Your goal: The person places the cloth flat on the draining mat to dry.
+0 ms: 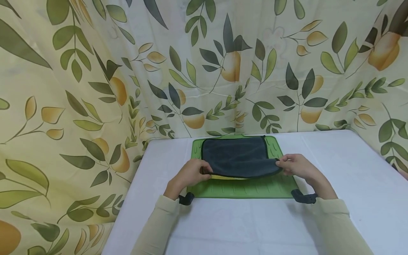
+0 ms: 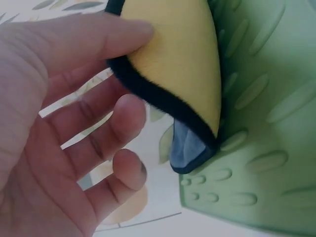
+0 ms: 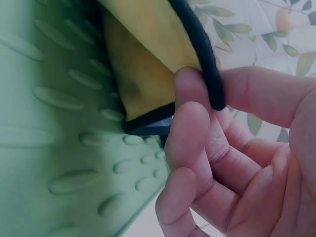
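Note:
A two-sided cloth [image 1: 236, 154], dark grey above and yellow beneath with black edging, lies partly on a green board [image 1: 248, 189] with raised oval bumps. Its near edge is lifted off the board. My left hand [image 1: 193, 175] pinches the near left part of that edge, the thumb against the yellow side [image 2: 182, 54] in the left wrist view; the index fingertip is hidden behind the cloth. At the near right corner, my right hand [image 1: 299, 166] pinches the black edging [image 3: 205, 54] between thumb and fingers. A fold of yellow shows under the lifted edge.
The board rests on a table with a white cover [image 1: 232, 226]. Behind and to the sides hangs a curtain [image 1: 207, 71] printed with leaves and fruit. Black straps with small mounts [image 1: 304, 197] sit at both wrists, close to the board's near corners.

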A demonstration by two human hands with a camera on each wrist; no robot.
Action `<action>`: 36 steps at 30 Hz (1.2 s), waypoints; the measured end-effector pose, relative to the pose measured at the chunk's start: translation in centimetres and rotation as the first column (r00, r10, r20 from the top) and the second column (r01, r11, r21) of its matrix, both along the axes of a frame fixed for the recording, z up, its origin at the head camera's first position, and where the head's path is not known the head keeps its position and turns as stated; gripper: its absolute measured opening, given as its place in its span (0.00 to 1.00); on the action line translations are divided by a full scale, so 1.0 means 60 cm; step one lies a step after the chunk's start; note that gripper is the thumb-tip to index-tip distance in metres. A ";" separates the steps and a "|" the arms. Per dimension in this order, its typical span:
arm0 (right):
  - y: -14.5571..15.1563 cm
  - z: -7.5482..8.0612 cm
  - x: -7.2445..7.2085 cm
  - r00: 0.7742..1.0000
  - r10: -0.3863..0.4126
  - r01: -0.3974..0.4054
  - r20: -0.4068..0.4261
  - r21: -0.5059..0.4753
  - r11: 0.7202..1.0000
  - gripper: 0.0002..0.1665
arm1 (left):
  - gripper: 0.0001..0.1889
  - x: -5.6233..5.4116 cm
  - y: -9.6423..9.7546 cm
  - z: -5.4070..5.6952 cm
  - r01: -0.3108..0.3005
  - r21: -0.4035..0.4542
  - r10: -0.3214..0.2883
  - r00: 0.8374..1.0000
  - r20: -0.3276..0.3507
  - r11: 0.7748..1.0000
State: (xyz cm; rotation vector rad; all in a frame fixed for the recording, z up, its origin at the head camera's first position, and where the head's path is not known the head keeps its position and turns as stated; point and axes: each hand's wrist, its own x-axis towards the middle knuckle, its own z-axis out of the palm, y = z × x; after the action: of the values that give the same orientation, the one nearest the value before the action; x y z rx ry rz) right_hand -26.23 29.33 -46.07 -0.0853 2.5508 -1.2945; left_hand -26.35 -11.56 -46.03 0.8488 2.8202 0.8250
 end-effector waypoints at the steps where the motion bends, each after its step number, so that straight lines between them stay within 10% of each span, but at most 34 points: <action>1: 0.001 0.002 0.001 1.000 0.008 -0.008 0.003 0.005 1.000 0.18 | 0.03 0.001 -0.002 0.002 0.009 0.007 -0.009 1.000 0.008 1.000; 17: 0.006 -0.006 0.005 0.967 0.230 -0.239 0.112 0.078 0.968 0.13 | 0.05 0.002 -0.020 -0.003 0.074 -0.042 -0.063 0.974 0.218 0.996; 36: 0.004 -0.024 0.014 0.945 0.278 -0.295 0.173 0.082 0.952 0.14 | 0.04 -0.001 -0.025 -0.022 0.090 -0.036 -0.075 0.952 0.295 0.995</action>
State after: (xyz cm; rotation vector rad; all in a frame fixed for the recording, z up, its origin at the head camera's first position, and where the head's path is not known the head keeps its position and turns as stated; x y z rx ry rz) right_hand -25.41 29.60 -47.52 -0.3066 2.3590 -1.0112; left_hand -26.43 -13.06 -47.35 0.7603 2.5179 0.7930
